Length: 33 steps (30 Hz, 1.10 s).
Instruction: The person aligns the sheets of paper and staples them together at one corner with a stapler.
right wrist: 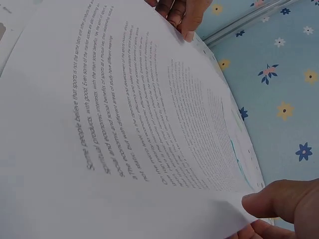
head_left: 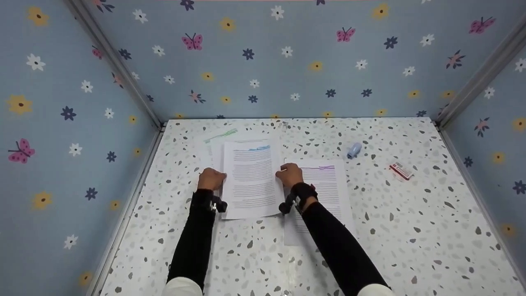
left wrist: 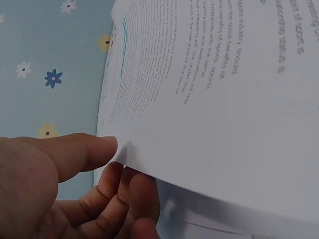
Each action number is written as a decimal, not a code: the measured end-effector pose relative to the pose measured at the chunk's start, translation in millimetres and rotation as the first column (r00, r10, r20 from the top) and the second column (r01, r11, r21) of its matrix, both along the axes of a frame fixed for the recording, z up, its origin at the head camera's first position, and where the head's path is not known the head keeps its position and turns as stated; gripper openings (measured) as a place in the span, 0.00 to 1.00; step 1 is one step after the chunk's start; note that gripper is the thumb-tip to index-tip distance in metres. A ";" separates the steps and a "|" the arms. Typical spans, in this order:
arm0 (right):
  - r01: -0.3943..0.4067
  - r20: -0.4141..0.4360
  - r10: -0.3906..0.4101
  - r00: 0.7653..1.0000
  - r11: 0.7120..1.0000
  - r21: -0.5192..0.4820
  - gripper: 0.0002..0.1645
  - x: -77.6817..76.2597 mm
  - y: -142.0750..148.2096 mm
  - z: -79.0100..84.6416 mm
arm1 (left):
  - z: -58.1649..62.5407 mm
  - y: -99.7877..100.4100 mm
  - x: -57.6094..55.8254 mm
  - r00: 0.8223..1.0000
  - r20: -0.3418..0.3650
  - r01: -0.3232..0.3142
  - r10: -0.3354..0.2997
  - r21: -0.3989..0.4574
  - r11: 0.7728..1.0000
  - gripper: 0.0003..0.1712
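A printed sheet of paper (head_left: 252,181) with a blue scribble along its top is held between both hands. My left hand (head_left: 211,179) pinches its left edge, thumb on top and fingers curled beneath, as the left wrist view shows. At the opposite edge my right hand (head_left: 290,174) pinches it the same way; its thumb (right wrist: 271,199) presses on the paper's face in the right wrist view. The sheet bows slightly between the hands. Under and behind it lies paper with a green scribble (head_left: 221,135). A printed sheet with a purple scribble (head_left: 322,185) lies partly beneath my right forearm.
A pale blue small object (head_left: 354,150) lies on the speckled table (head_left: 394,230) at the right. Farther right is a small red and white box (head_left: 401,170). Flower-patterned walls (head_left: 263,61) enclose the table at the back and both sides.
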State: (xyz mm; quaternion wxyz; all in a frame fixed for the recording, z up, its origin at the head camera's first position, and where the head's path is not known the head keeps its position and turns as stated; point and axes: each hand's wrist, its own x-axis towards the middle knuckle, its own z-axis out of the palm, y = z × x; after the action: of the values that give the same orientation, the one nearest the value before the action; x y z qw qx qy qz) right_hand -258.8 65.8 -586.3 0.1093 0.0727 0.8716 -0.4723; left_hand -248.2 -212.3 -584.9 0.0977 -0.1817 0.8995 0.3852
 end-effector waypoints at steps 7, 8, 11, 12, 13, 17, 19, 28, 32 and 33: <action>-0.036 -0.055 0.037 0.998 0.999 0.018 0.22 -1.4 1.2 -7.8 | -0.9 2.5 2.3 1.000 0.014 0.013 -0.014 0.051 0.999 0.17; -0.032 -0.062 0.033 0.997 0.999 0.018 0.23 -1.0 1.4 -8.7 | -1.8 2.9 2.2 1.000 0.024 0.013 -0.014 0.054 0.998 0.17; -0.041 -0.079 0.044 0.996 0.998 0.038 0.26 0.3 1.5 -10.8 | -4.0 3.8 2.2 0.999 0.048 0.011 -0.013 0.054 0.999 0.17; -0.042 -0.083 0.046 0.995 0.998 0.048 0.26 0.8 1.4 -11.3 | -4.6 3.9 2.1 0.999 0.053 0.011 -0.013 0.048 0.999 0.17; -0.043 -0.089 0.048 0.995 0.998 0.055 0.26 1.3 1.2 -11.7 | -5.0 4.0 2.2 0.999 0.050 0.013 -0.015 0.042 0.999 0.17; -0.035 -0.081 0.041 0.996 0.997 0.071 0.27 2.2 -0.1 -13.2 | -3.9 4.0 2.8 0.999 0.016 0.030 -0.031 0.022 0.999 0.15; -0.026 -0.071 0.031 0.997 0.997 0.071 0.25 2.3 -0.8 -13.7 | -1.9 3.8 3.2 0.999 0.005 0.031 -0.031 0.019 0.999 0.15; 0.018 -0.026 -0.017 1.000 0.999 0.033 0.18 -2.2 -2.3 -10.2 | 7.7 0.5 3.0 0.999 -0.016 0.040 -0.039 0.016 0.999 0.16; -0.001 -0.046 0.002 0.999 1.000 0.031 0.22 -6.0 -0.2 -5.4 | 13.1 -1.4 1.9 0.999 -0.036 0.029 -0.027 0.040 0.999 0.16; -0.001 -0.057 0.002 0.998 1.000 0.027 0.23 -7.1 0.5 -3.8 | 14.5 -1.8 0.9 0.999 -0.043 0.026 -0.024 0.050 0.998 0.16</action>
State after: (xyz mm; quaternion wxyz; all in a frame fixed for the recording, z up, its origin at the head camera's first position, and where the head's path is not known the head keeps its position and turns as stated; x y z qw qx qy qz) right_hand -265.9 66.3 -590.2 0.0839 0.0601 0.8807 -0.4622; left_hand -247.3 -214.1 -570.4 0.0879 -0.1598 0.8934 0.4105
